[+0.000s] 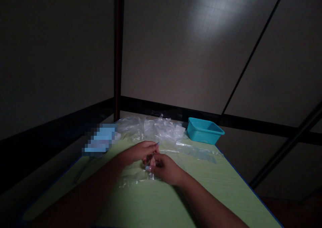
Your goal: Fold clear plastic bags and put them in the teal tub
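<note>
Above the middle of the table, my left hand [143, 151] and my right hand [166, 167] meet with fingers curled and pinched together. Clear plastic film [134, 180] shows below the fingers, and it looks like part of a thin transparent bag. Both hands appear closed on this film, though the exact grip is partly hidden by the fingers. Just beyond them lies a crumpled pile of clear plastic bags [161, 129]. A flat strip of clear plastic [198, 151] stretches from the pile toward the table's right edge.
The green table [141, 208] has a blue edge and stands in a dim corner between panelled walls [171, 60]. A turquoise plastic basin [202, 137] sits at the back right. A blurred-out, light-blue screen-like object [100, 139] is at the left, with a dark cord near it.
</note>
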The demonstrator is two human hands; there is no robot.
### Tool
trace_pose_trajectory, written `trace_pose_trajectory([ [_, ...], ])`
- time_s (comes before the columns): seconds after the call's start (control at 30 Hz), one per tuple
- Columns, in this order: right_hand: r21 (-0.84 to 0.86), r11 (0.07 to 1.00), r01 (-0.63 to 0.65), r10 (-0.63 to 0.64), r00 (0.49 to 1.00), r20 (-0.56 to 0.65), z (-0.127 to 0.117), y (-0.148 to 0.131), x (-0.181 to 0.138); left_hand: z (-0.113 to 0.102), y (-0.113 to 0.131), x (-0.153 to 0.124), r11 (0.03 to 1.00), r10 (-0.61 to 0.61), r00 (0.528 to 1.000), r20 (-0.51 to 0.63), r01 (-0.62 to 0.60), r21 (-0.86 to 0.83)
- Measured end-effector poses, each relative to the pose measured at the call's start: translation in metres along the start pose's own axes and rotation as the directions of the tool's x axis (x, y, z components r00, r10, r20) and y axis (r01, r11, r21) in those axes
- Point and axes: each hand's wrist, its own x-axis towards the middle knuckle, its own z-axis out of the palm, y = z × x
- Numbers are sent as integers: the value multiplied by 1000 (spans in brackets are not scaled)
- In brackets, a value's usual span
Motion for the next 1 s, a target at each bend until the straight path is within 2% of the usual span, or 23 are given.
trace_pose_trajectory([
  [0.17,21,998,-62,62,998,-20,-2,2,1,-9,2,-6,996,-73,976,204,62,57],
  [0.3,18,996,-88,89,994,-57,-6,4,1,-12,3,-9,992,-103,948,300,74,105],
  [0.73,75,991,-112,115,993,-37,-9,-6,-1,-7,-3,-7,989,-118,911,394,74,124],
  [0.9,-101,991,-93,86,994,-74,-31,-16,-6,-11,1,-8,988,-116,919,376,66,143],
  [1.0,-215,973,-81,77,997,-25,-47,-24,-12,-13,4,-9,983,-131,925,357,73,170],
])
